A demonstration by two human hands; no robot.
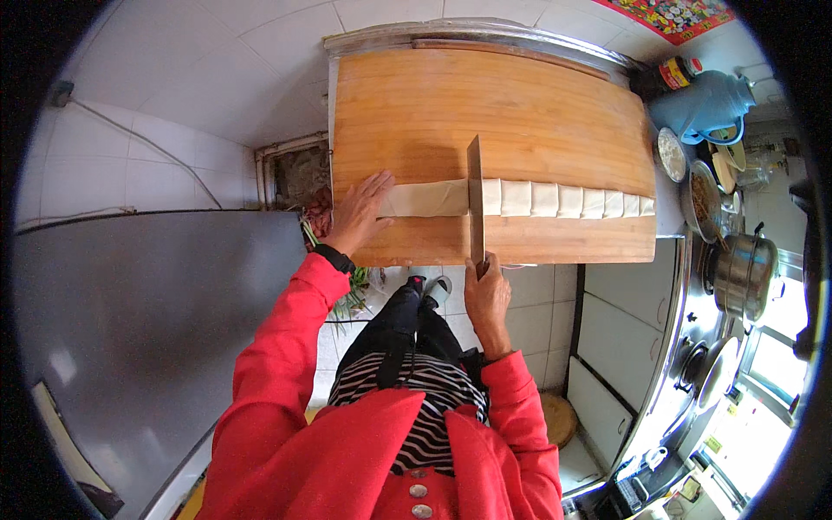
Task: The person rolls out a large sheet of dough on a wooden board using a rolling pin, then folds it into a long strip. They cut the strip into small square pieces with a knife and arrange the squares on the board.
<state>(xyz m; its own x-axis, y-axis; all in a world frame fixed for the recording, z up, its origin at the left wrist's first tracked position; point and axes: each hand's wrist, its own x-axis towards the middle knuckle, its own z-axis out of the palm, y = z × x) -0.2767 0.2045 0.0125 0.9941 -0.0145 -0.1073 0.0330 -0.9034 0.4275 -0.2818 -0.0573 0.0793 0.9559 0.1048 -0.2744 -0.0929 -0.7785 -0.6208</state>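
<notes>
A long flattened roll of pale dough (pixel 426 199) lies across a wooden cutting board (pixel 552 130). Its right part is divided into several cut pieces (pixel 545 199) in a row, close together. My right hand (pixel 487 296) grips the handle of a kitchen cleaver (pixel 476 195), whose blade stands on edge across the dough, beside the leftmost cut piece. At the left end of the roll, my left hand (pixel 361 213) rests with fingers apart, touching the dough or the board beside it; which one I cannot tell. The blade hides the dough directly beneath it.
A wooden rolling pin (pixel 513 57) lies along the board's far edge. To the right stand a bowl of flour (pixel 671 155), a metal bowl of brown filling (pixel 704 198), a blue thermos jug (pixel 705 104) and a steel pot (pixel 746 276). A grey flat surface (pixel 156 338) is on my left.
</notes>
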